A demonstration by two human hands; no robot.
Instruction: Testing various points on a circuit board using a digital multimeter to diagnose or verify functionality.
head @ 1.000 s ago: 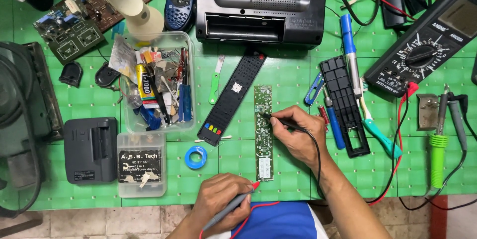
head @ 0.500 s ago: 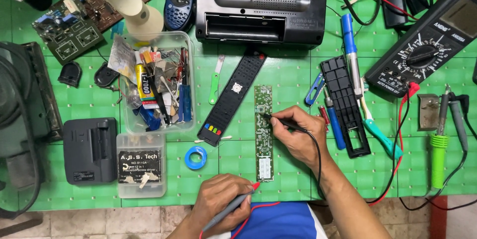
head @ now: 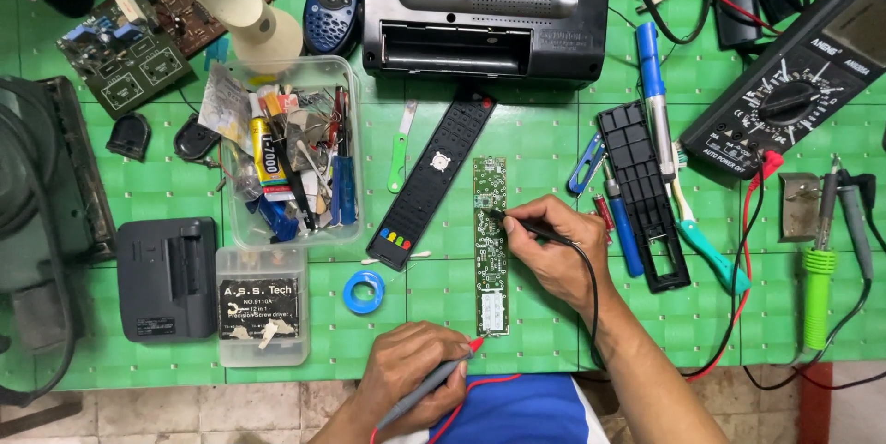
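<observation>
Clear tub (head: pixel 346 135): glue tube, small tools.
Right hand (head: pixel 554 255): pinches black probe (head: pixel 531 227) — tip on circuit board (head: pixel 490 246).
Left hand (head: pixel 411 375): clasps red probe (head: pixel 434 387) — below board.

Your tabletop (head: pixel 544 315) wears a green gridded cover. On it, a narrow circuit board (head: pixel 490 246) lies at the centre, a black keypad strip (head: pixel 432 181) just left of it, a clear plastic tub (head: pixel 291 153) farther left, a multimeter (head: pixel 794 93) far right, and a black radio (head: pixel 484 15) at the far edge.
</observation>
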